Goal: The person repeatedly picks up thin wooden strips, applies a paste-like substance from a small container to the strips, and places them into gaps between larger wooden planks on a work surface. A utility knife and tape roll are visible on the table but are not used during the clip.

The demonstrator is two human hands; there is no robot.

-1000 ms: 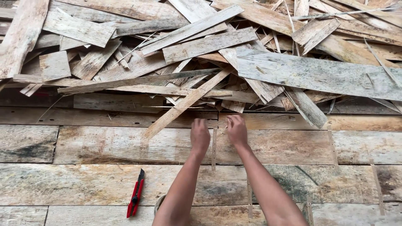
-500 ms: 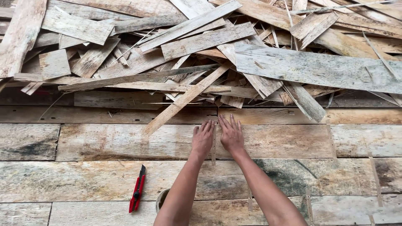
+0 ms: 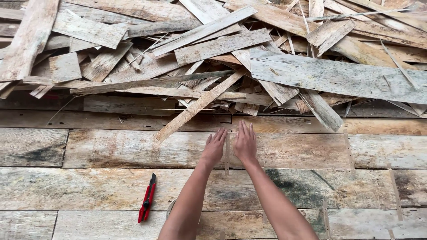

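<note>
My left hand [image 3: 214, 146] and my right hand [image 3: 245, 142] lie flat, palms down, side by side on a weathered wooden board [image 3: 133, 149] of the plank floor. Between them runs a thin strip of tape [image 3: 227, 153] over the joint where two boards meet end to end. The fingers of both hands are stretched out and hold nothing. A red utility knife [image 3: 147, 198] lies on a nearer board, to the left of my left forearm.
A big heap of loose grey and tan wood slats [image 3: 213, 58] covers the far side. One long slat [image 3: 195, 106] slants down out of the heap toward my hands. More tape strips [image 3: 395, 189] cross board joints at the right.
Both hands have slid toward me along the joint, from the board's far edge to its middle, and have flattened out with fingers straight.
</note>
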